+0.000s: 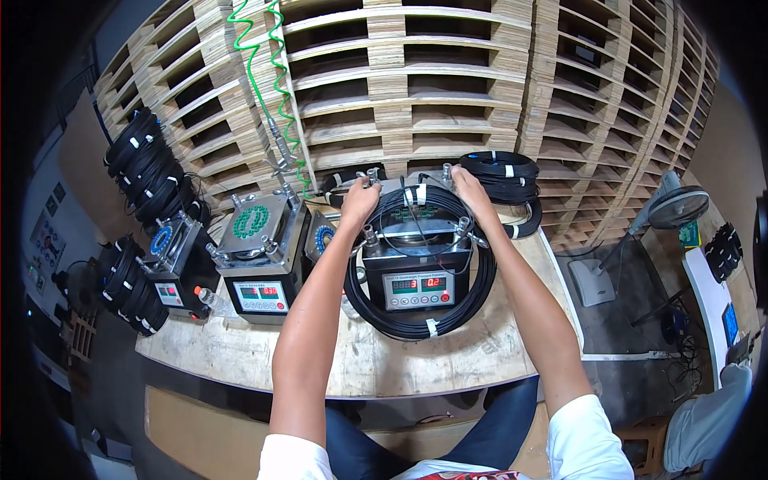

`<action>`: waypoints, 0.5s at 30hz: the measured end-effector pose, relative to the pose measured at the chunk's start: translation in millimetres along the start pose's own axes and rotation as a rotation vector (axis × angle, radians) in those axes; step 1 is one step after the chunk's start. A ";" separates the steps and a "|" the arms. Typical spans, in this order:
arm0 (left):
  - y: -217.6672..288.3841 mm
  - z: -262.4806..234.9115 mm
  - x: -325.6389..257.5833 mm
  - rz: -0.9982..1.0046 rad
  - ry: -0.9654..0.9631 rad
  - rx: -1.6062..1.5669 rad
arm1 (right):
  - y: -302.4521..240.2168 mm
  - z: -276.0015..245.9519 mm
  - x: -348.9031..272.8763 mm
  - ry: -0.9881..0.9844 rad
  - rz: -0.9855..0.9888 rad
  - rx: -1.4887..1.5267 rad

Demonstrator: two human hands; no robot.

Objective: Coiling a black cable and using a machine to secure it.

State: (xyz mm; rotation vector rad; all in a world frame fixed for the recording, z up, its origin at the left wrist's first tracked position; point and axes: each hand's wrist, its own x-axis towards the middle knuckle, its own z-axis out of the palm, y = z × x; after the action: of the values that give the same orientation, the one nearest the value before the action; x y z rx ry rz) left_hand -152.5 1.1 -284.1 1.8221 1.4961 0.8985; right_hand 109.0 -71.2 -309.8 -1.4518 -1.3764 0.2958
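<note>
Both arms reach forward over a black benchtop polishing machine [424,268] with a lit red display. My left hand [362,200] is closed at the machine's back left corner, its fingertips on a metal clamp post [373,174]. At the back right corner my right hand [472,192] has its fingers closed against another metal clamp post [447,171]. A coil of black cable [412,330], tied with white bands, hangs around the machine and over its top plate. The front clamp posts stand between my forearms, untouched. Part of the plate is hidden by the cable.
Two similar machines [258,264] with round green and blue fixtures stand to the left, near a small clear bottle [210,299]. Green coiled air hoses [254,72] hang behind. Black cable coils [502,178] lie back right. Wooden pallets [448,88] rise behind; a fan [676,210] stands right.
</note>
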 end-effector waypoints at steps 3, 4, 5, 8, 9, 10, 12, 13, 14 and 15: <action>-1.7 -0.7 2.5 0.024 -0.024 -0.014 | 0.8 3.0 -1.1 0.058 0.033 0.056; -3.3 -2.2 2.8 0.038 -0.037 -0.022 | -3.7 3.7 -2.3 0.055 0.034 0.058; -5.1 -3.3 2.5 0.036 -0.035 -0.021 | -8.2 2.7 -3.1 0.017 0.085 0.064; -3.6 -3.1 0.1 0.049 -0.037 -0.078 | -15.3 -2.0 -5.4 -0.009 0.134 0.011; -1.8 -1.5 -1.4 0.049 -0.028 -0.083 | -16.7 -3.8 -6.1 0.003 0.134 -0.045; -0.7 -0.9 -2.9 0.047 -0.019 -0.086 | -20.7 -4.7 -8.0 0.003 0.133 -0.045; 0.6 -2.1 -5.0 0.032 -0.007 -0.089 | -29.0 -4.9 -10.9 0.019 0.178 -0.142; 1.8 -2.8 -6.9 0.018 0.003 -0.091 | -31.3 -5.2 -11.4 0.018 0.178 -0.141; 2.4 -4.1 -8.9 0.016 0.003 -0.089 | -33.4 -4.8 -11.9 -0.020 0.177 -0.125; 2.2 -6.1 -10.8 -0.004 0.005 -0.072 | -35.5 -3.3 -12.6 -0.060 0.175 -0.107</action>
State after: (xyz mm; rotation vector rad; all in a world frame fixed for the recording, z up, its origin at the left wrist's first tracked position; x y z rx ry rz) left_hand -157.5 -9.7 -280.1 1.7653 1.4519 0.9438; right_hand 87.5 -91.5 -286.3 -1.6681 -1.3319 0.3851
